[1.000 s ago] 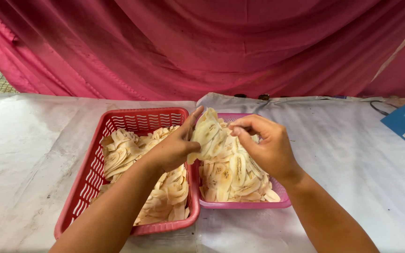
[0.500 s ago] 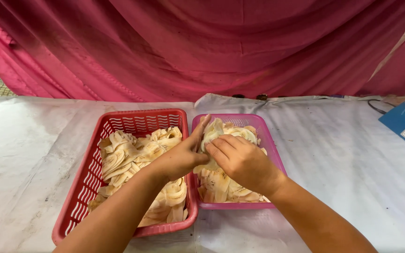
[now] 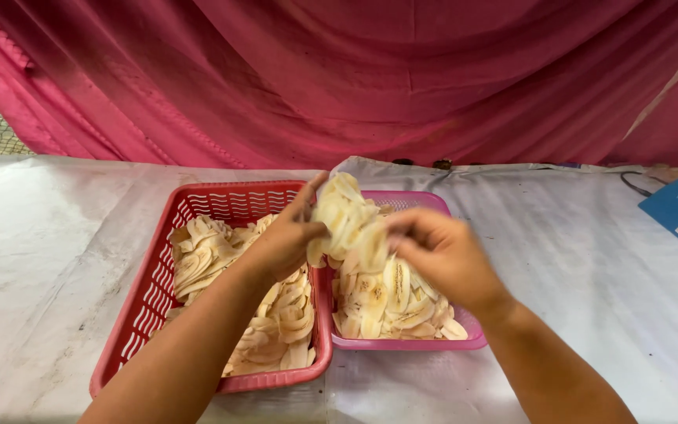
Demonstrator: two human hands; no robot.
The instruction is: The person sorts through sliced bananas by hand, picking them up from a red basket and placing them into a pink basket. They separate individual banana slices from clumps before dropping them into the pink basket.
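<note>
Soft, even, fairly bright light with a warm pink cast from the curtain (image 3: 402,71); only faint shadows under the baskets on the tabletop (image 3: 590,259); no glare; slight motion blur on the fingers; straight lines bow a little toward the frame's corners.

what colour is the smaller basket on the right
The smaller basket is pink-purple, lighter than the red basket beside it; the head view shows it.

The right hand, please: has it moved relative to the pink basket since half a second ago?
Yes. The right hand has moved rightward and slightly up over the pink basket, pulling at the clump of pale slices held with the left hand.
</note>
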